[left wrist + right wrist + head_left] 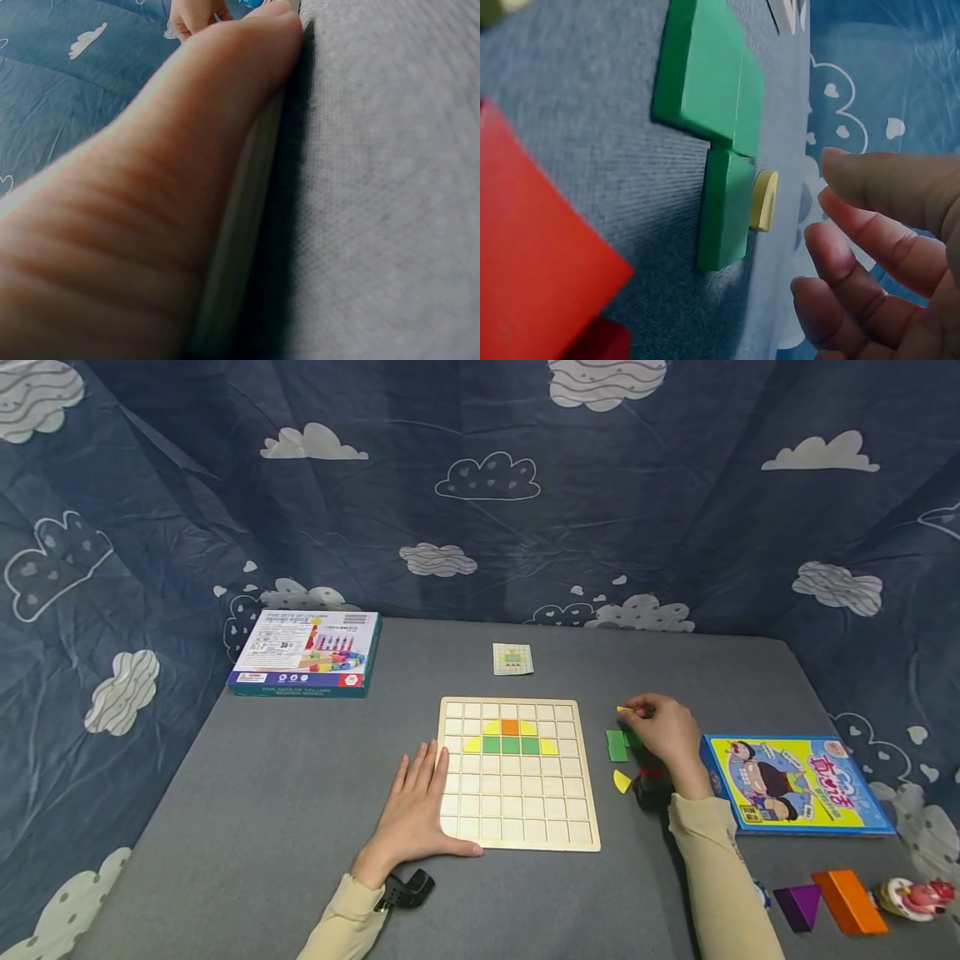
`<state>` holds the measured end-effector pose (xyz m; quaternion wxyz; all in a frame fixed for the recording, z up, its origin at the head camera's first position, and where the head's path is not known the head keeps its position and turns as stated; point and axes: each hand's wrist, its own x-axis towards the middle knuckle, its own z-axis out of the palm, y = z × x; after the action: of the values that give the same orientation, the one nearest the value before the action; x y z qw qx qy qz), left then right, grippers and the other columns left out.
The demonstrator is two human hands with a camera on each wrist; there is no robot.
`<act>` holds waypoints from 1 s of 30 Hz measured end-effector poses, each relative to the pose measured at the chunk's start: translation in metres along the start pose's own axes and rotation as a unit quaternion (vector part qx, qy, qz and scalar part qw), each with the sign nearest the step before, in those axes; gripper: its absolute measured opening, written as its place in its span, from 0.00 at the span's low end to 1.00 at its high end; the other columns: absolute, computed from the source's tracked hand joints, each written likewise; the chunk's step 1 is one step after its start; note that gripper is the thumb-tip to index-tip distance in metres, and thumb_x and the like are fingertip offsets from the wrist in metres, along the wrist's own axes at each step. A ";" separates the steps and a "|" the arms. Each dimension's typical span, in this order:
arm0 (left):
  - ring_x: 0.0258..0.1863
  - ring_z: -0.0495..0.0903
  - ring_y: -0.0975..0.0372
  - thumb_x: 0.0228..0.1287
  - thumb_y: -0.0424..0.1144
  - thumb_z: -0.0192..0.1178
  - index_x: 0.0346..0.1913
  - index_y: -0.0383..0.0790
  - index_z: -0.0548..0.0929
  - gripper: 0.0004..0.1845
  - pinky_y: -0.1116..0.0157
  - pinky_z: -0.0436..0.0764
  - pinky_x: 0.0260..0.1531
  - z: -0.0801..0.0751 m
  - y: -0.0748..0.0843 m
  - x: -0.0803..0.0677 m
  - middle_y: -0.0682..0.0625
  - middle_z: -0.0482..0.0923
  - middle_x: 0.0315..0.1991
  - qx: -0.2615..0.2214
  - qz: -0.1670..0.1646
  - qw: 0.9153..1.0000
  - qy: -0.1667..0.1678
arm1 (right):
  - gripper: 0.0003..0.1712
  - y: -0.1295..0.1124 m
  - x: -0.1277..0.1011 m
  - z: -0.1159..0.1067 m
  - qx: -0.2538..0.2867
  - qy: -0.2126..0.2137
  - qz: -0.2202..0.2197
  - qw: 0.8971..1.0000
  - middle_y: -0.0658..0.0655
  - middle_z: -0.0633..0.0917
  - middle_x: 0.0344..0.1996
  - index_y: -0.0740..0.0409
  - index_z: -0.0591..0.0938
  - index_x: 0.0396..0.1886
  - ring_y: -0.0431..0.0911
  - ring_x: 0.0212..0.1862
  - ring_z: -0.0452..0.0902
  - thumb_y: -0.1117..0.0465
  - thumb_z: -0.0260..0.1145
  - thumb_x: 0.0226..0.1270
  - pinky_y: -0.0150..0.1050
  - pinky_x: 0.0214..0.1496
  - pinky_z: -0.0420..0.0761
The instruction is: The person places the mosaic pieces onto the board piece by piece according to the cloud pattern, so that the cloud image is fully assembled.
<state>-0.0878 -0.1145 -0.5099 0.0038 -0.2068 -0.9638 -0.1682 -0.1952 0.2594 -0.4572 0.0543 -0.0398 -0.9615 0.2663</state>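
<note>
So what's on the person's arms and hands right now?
Both arms wear long cream sleeves reaching the wrists. The left hand and right hand are bare, no gloves or rings seen. A small black device sits strapped at the left wrist.

Board (517, 827): pale wood grid; orange, green and yellow tiles in far rows.
Loose tiles (617, 745): green; one yellow (622, 781), near side.
Table (262, 793): grey.
Backdrop (480, 527): dark blue, white clouds.
Left box (306, 652): white top, teal sides.
Right book (795, 783): yellow cover, blue border.
Blocks, near right: purple (798, 905), orange (849, 902).
Sleeves (720, 877): cream.
</note>
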 end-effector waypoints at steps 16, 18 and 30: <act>0.73 0.35 0.50 0.28 0.82 0.59 0.74 0.32 0.44 0.77 0.51 0.36 0.68 -0.001 0.001 0.000 0.37 0.37 0.74 0.001 0.000 1.000 0.002 | 0.17 0.002 0.004 0.003 -0.018 -0.062 0.049 0.997 0.60 0.80 0.33 0.65 0.81 0.47 0.53 0.32 0.71 0.59 0.65 0.63 0.43 0.31 0.66; 0.73 0.35 0.50 0.27 0.82 0.59 0.74 0.32 0.44 0.77 0.52 0.36 0.68 -0.001 0.001 0.000 0.37 0.37 0.74 0.002 0.000 1.000 0.001 | 0.17 0.002 0.005 0.003 -0.020 -0.069 0.055 0.996 0.60 0.79 0.33 0.66 0.81 0.47 0.53 0.32 0.71 0.59 0.66 0.63 0.43 0.31 0.66; 0.73 0.36 0.50 0.28 0.82 0.59 0.74 0.32 0.44 0.76 0.52 0.36 0.68 -0.001 0.001 0.000 0.37 0.37 0.74 0.005 -0.002 1.000 0.001 | 0.09 -0.001 0.006 0.007 -0.017 -0.052 0.023 0.998 0.58 0.76 0.26 0.63 0.78 0.35 0.52 0.28 0.69 0.64 0.68 0.58 0.42 0.29 0.64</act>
<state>-0.0872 -0.1137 -0.5089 0.0052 -0.2051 -0.9649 -0.1636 -0.2018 0.2555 -0.4617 -0.0029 -0.0483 -0.9664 0.2523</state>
